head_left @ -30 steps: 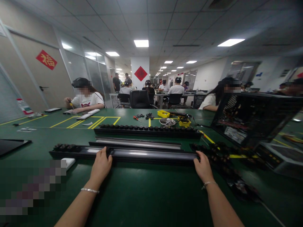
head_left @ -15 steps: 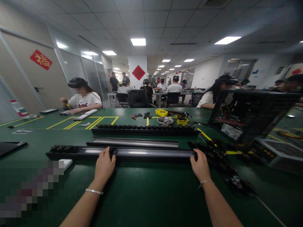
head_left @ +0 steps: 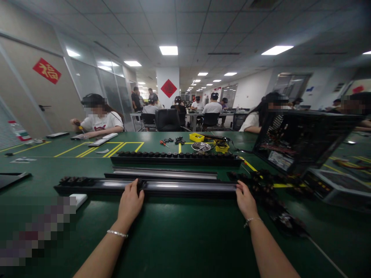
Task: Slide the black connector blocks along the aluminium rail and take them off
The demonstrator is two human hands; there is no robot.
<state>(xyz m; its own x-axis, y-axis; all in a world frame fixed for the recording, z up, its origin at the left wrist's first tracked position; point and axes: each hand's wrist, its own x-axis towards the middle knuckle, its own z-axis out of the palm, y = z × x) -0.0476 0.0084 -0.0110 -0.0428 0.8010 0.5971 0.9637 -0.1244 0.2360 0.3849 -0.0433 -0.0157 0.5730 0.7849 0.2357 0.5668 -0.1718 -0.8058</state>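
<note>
A long black rail point(head_left: 188, 187) with a shiny metallic channel lies crosswise on the green table in front of me. Several small black blocks point(head_left: 74, 180) sit at its left end. My left hand point(head_left: 131, 200) is closed over the rail left of its middle, thumb and fingers about a small black block point(head_left: 140, 183) in the channel. At the rail's right end, my right hand point(head_left: 245, 199) has its fingers closed on the end; whether a small part is under them is hidden. Behind lies a second shiny rail point(head_left: 165, 173), then a black rail filled with blocks point(head_left: 176, 158).
A pile of dark parts point(head_left: 269, 197) lies right of my right hand, near a metal box point(head_left: 339, 189) and an open computer case point(head_left: 301, 143). Farther back are yellow trays point(head_left: 197, 137), a metal bowl point(head_left: 201, 147) and an orange screwdriver point(head_left: 164, 144). Co-workers sit across the table.
My left hand has shifted slightly right with the small black block along the rail. My right hand's fingers have come closer together at the rail's end. The view has turned slightly.
</note>
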